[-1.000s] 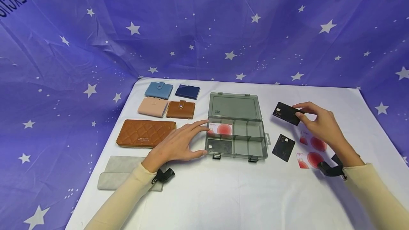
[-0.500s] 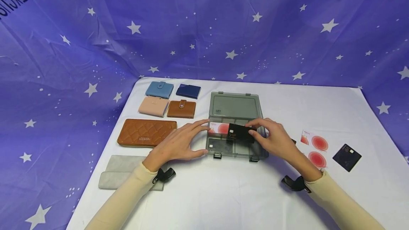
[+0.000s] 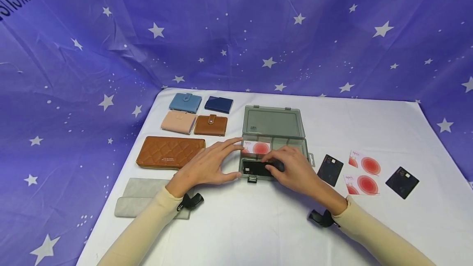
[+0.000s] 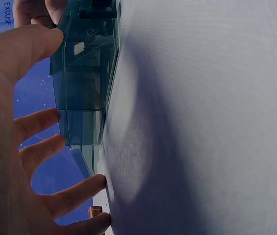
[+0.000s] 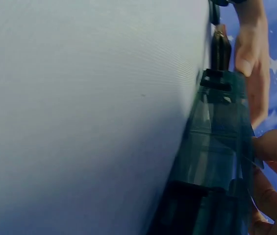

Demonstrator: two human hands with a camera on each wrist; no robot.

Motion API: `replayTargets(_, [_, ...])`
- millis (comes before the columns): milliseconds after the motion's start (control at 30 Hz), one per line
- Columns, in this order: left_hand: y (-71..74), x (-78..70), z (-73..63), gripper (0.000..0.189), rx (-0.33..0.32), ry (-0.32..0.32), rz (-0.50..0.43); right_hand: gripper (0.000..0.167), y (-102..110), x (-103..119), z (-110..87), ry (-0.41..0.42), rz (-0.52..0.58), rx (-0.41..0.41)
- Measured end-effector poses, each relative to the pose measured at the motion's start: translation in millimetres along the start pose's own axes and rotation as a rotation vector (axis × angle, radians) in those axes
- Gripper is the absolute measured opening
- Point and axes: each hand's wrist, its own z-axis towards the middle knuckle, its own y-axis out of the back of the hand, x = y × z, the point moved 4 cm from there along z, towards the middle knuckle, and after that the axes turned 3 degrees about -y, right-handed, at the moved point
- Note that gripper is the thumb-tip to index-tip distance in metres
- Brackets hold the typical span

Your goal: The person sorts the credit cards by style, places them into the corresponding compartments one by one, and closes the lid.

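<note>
A grey see-through divided box [image 3: 273, 122] lies with its lid folded back on the white table. My right hand [image 3: 295, 171] pinches a black VIP card [image 3: 255, 168] by its right end, over the box's front left compartment. Behind it, a red and white card [image 3: 256, 147] lies in the back left compartment. My left hand [image 3: 207, 165] has its fingers spread, with fingertips touching the box's left side. The left wrist view shows the thumb and fingers against the box wall [image 4: 82, 88]. In the right wrist view, fingers [image 5: 275, 144] hold the card's edge above the box rim.
Right of the box lie black cards [image 3: 330, 170] and red and white cards [image 3: 363, 163]. On the left are a blue wallet [image 3: 185, 102], a navy card holder [image 3: 219, 104], a pink wallet [image 3: 179, 121], brown wallets [image 3: 210, 125] and a grey wallet [image 3: 144, 194].
My right hand has carried the black card left from the table's right side to the box, then lowered it at the front left compartment. My left hand has stayed at the box's side.
</note>
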Motion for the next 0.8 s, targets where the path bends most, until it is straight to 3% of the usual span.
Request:
replayTargets(467, [-0.5,-0.2,0.2,0.078,0.009,0.006,-0.003,0.015,-8.6,6.7,0.4,0.096,-0.260,-0.015])
replayTargets(800, [-0.8,-0.9,-0.2,0.077,0.000,-0.002,0.011,0.021,-8.3,7.3,-3.0,0.135,-0.328,0.024])
